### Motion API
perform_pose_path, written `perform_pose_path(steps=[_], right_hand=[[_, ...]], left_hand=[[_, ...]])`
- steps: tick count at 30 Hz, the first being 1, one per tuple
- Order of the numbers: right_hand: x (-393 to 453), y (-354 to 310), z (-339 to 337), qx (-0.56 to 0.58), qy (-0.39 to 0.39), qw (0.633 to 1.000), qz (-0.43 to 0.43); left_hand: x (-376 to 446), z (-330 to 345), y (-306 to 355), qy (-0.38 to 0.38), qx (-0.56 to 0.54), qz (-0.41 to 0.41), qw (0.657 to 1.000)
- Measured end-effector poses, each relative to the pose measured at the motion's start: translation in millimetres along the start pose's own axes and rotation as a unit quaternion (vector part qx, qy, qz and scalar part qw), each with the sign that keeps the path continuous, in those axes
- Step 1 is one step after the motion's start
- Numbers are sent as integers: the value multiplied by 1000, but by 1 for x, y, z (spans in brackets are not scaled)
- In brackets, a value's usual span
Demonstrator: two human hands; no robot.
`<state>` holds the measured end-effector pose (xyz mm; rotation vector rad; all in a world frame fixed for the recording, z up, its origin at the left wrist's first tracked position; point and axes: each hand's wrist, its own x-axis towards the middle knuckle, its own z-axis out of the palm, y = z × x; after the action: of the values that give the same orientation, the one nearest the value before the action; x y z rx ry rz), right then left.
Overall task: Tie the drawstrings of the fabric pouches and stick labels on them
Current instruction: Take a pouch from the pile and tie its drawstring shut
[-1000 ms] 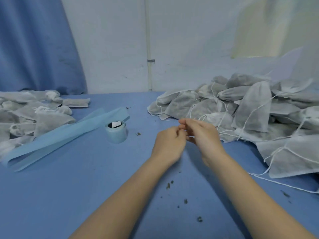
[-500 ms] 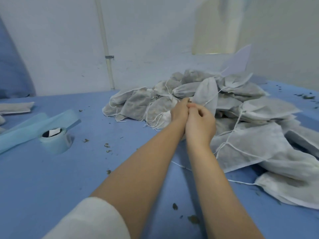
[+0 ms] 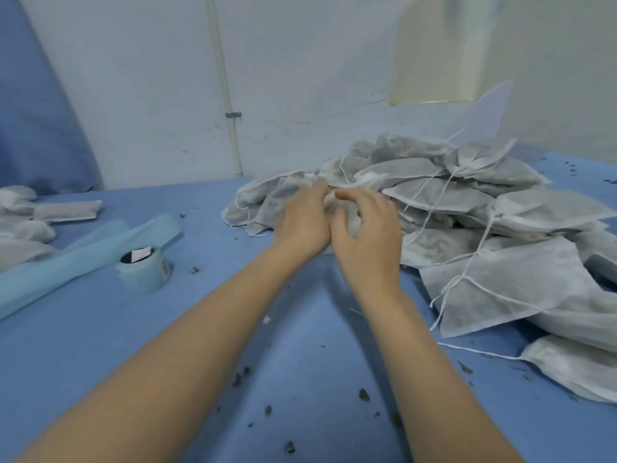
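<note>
At near edge of pouch heap (image 3: 450,208), left hand (image 3: 302,225) and right hand (image 3: 365,238) together, fingers curled on white pouch top (image 3: 347,210); exact grip blurred. Step, by my judgement: picking next pouch, tying not begun. Next: lift it free of tangled strings. Open desk (image 3: 300,379) in front; label roll (image 3: 143,270) at left.

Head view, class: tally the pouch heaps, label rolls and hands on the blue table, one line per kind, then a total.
Pouch heaps: 2, right heap, left heap
Label rolls: 1, label roll
Hands: 2, left hand, right hand
Total: 5
</note>
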<state>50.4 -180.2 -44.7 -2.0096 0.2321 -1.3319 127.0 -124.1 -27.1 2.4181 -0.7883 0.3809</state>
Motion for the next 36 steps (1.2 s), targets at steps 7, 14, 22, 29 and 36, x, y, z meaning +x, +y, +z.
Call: perform_pose_path(steps=[7, 14, 22, 29, 36], right_hand=[[-20, -7, 14, -49, -162, 982, -85], [-42, -13, 28, -38, -336, 936, 95], [-49, -23, 42, 24, -351, 924, 149], [-41, -17, 36, 216, -374, 874, 222], [-38, -16, 25, 244, -409, 851, 222]], left_hand=[[-57, -46, -29, 30, 93, 9, 995], [-87, -78, -61, -1, 234, -40, 971], [-112, -57, -72, -73, -1, 35, 997], [-109, -52, -88, -60, 30, 30, 997], [-108, -63, -95, -37, 97, 34, 994]])
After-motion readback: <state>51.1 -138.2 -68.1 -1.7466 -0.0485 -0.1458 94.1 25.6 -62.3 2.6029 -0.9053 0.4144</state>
